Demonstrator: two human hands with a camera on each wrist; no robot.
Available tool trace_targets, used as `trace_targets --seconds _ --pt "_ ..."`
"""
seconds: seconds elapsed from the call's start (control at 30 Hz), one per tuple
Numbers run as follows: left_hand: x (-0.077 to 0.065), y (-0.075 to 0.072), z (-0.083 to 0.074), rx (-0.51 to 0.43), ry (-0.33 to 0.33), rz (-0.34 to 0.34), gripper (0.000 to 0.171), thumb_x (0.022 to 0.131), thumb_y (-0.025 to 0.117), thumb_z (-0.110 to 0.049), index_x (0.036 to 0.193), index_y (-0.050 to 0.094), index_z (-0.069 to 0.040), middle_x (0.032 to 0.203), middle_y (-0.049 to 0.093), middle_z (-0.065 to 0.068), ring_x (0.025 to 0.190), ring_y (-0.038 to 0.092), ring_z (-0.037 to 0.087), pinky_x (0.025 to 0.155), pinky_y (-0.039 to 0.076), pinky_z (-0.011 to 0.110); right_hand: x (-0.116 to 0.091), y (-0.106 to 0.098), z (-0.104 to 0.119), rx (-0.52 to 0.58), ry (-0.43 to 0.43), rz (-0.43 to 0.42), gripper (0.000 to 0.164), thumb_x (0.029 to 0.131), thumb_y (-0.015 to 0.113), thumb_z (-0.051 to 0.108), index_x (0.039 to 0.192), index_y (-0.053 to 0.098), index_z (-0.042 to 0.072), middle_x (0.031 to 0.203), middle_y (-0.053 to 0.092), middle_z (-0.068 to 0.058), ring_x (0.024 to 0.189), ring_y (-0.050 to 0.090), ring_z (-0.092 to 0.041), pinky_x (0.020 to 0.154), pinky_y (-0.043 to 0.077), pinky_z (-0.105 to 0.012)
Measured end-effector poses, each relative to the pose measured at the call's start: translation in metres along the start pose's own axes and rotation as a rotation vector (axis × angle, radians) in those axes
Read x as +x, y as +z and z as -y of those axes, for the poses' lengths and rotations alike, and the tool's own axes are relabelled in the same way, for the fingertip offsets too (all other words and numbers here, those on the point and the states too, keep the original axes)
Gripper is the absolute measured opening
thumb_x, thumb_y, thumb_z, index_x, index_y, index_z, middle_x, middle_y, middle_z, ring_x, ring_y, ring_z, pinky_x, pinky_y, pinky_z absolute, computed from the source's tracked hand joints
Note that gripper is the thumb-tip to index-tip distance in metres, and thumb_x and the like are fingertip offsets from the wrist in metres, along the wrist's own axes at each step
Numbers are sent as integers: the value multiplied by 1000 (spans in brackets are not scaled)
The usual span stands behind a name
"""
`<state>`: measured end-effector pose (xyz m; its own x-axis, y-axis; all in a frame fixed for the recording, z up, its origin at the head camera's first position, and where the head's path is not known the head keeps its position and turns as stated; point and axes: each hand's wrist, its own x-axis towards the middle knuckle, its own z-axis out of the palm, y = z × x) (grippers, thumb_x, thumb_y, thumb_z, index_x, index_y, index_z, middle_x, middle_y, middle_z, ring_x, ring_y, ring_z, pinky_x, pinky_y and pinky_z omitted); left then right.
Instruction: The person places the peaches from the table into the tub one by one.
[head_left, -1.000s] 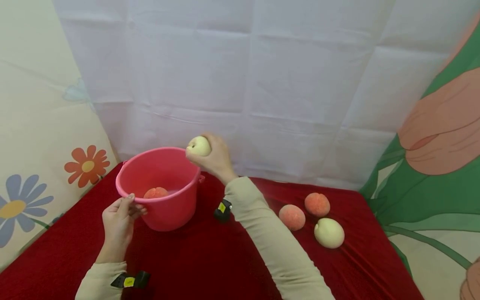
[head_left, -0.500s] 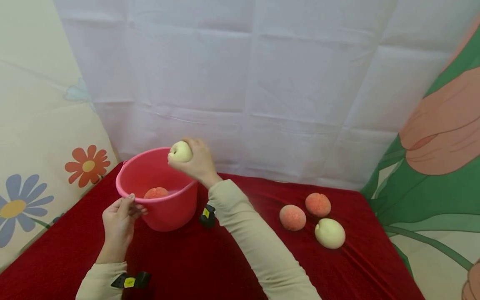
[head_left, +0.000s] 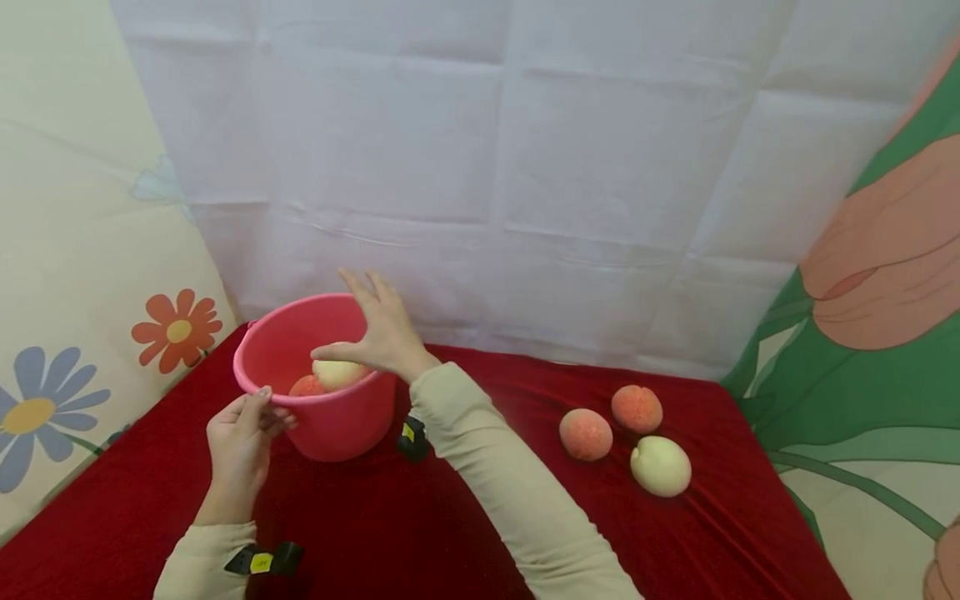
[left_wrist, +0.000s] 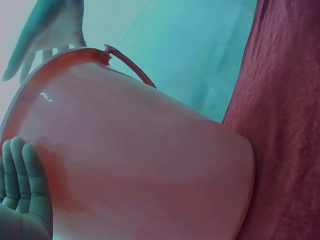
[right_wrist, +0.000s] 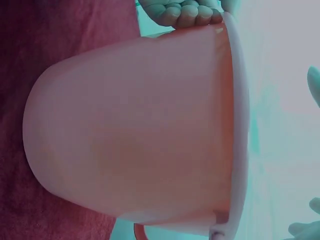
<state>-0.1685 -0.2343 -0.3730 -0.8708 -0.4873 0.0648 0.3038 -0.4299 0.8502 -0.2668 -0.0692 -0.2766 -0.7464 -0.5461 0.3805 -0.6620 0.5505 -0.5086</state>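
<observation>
A pink bucket (head_left: pixel 337 429) stands upright on the red cloth. My left hand (head_left: pixel 242 442) pinches its near rim between thumb and fingers; in the left wrist view that hand's fingers (left_wrist: pixel 35 180) lie along the outer wall. Over the bucket's right side, my right hand (head_left: pixel 382 333) is spread with straight fingers and holds nothing. Below its thumb, inside the bucket, a pale yellow-white peach (head_left: pixel 336 375) lies against a pinkish-orange peach (head_left: pixel 306 386). Another bit of orange shows to the right of the pale one, mostly hidden by the hand and rim.
On the cloth (head_left: pixel 450 533) to the right lie two pinkish-orange peaches (head_left: pixel 586 434) and one pale peach (head_left: pixel 661 467), close together. A white sheet (head_left: pixel 600 167) hangs behind, with flower-printed sheets at both sides. Each sleeve wears a black wrist device (head_left: pixel 264 560).
My right hand has moved left over the bucket and let go of the pale peach, which now lies inside. My left hand has stayed at the rim.
</observation>
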Motion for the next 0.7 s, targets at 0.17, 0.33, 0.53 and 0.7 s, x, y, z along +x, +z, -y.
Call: trace_targets --seconds 0.17,0.33,0.53,0.7 --pt "1 -1 1 -18 9 6 22 88 60 -15 69 67 -6 58 62 4 50 62 13 55 54 24 -4 -1 -4 3 15 10 99 68 74 51 146 17 29 151 14 -2 137 13 -20 102 31 -47" --pt "2 -1 1 -18 4 -14 22 86 63 -17 68 67 -6 57 62 5 50 61 13 55 54 23 -8 -4 -8 37 24 -1 95 68 75 48 145 22 28 150 16 -2 135 18 -20 101 33 -46" --pt "3 -2 1 -9 -2 -19 22 86 64 -18 68 67 -6 57 62 5 50 61 13 54 54 23 -13 -8 -15 54 25 -37 85 70 76 40 141 33 24 144 29 -4 129 31 -20 97 38 -41" --pt "3 -2 1 -16 3 -25 22 86 63 -17 68 66 -5 57 62 5 49 61 14 54 54 23 -15 -11 -20 26 16 -69 67 74 74 32 132 46 16 131 45 -3 116 44 -18 89 45 -31"
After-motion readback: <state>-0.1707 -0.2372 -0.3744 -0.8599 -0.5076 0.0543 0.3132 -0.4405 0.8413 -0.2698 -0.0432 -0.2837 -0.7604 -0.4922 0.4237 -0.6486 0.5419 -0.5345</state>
